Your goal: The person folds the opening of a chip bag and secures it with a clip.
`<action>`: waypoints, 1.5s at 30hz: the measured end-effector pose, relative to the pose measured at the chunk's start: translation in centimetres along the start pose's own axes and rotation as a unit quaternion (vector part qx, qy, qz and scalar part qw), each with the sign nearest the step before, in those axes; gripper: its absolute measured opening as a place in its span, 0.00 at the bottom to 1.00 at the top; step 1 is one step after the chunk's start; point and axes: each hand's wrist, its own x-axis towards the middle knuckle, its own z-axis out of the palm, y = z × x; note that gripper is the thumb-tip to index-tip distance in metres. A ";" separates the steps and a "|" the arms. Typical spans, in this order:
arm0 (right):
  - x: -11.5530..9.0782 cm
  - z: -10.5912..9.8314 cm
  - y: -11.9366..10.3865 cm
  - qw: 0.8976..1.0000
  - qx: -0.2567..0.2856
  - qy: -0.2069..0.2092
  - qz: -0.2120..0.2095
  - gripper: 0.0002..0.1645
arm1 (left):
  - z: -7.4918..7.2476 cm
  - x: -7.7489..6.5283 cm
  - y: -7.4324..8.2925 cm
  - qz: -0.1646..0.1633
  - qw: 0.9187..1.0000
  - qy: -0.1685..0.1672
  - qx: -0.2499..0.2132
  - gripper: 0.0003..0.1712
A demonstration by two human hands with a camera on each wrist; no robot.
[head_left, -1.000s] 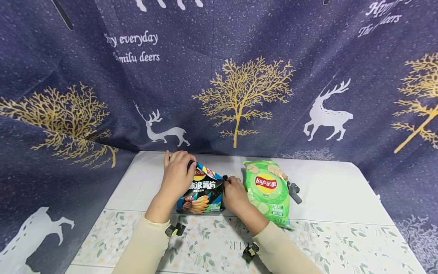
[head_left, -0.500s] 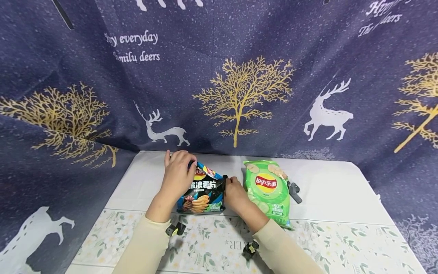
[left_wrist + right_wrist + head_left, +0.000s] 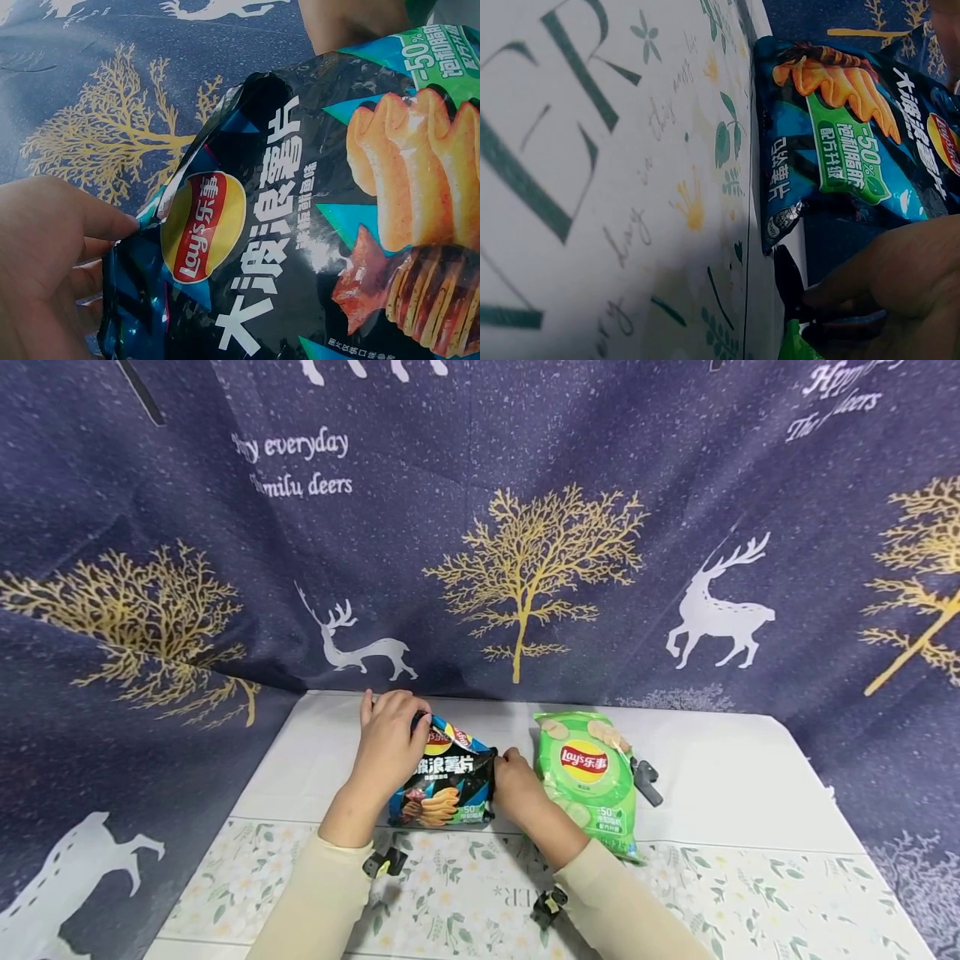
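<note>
While above flowered table [image 3: 450, 902], patterned cloth [image 3: 390, 552] behind, left hand [image 3: 390, 735] round black bag [image 3: 442, 789], right hand [image 3: 519, 789] round clip [image 3: 787, 274]

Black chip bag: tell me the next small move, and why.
I'd probably slide the right hand toward the right end of the black chip bag's top edge: the left hand pinches that edge further left, while the right hand is at the bag's right side, a dark piece in its fingers.

Curtained tabletop workspace [image 3: 735, 777] (deer-print cloth [image 3: 420, 477]).
</note>
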 end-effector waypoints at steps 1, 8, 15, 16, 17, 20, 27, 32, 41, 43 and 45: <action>0.0 0.0 0.0 1.000 -0.003 0.000 0.001 0.21 | 0.0 0.0 0.0 0.000 1.000 0.000 0.001 0.09; 0.1 -0.1 -0.1 1.000 -0.014 -0.007 0.005 0.19 | 0.1 0.0 -0.1 0.004 1.000 0.004 0.002 0.09; 0.1 -0.1 0.0 1.000 -0.010 -0.008 0.008 0.20 | 0.2 0.0 -0.1 0.007 1.000 0.005 0.001 0.09; 0.2 -0.1 0.0 1.000 -0.009 -0.009 0.007 0.20 | 0.2 0.0 -0.1 0.007 1.000 0.006 0.002 0.09; 0.2 -0.2 0.0 1.000 -0.008 -0.009 0.007 0.21 | 0.1 0.0 -0.1 0.007 1.000 0.007 0.003 0.09; 0.2 -0.2 0.1 1.000 -0.006 -0.016 0.008 0.22 | 0.1 0.0 -0.1 0.007 1.000 0.007 0.004 0.09; 0.3 -0.4 0.1 1.000 -0.013 -0.021 0.008 0.20 | 0.0 0.0 0.1 0.006 1.000 0.006 0.003 0.07; 0.3 -0.6 0.1 1.000 -0.012 -0.012 0.001 0.20 | 0.1 0.0 0.0 0.005 1.000 0.006 0.001 0.07; 0.1 -0.6 0.2 1.000 0.028 -0.004 0.001 0.26 | 0.1 -0.1 0.0 0.006 1.000 0.006 0.003 0.09; 0.1 -0.7 0.3 0.999 0.040 0.000 0.001 0.28 | 0.1 -0.1 0.0 0.008 1.000 0.008 0.004 0.08; 0.0 -0.7 0.4 0.998 0.056 0.004 0.002 0.28 | 0.1 -0.1 0.0 0.010 1.000 0.008 0.004 0.09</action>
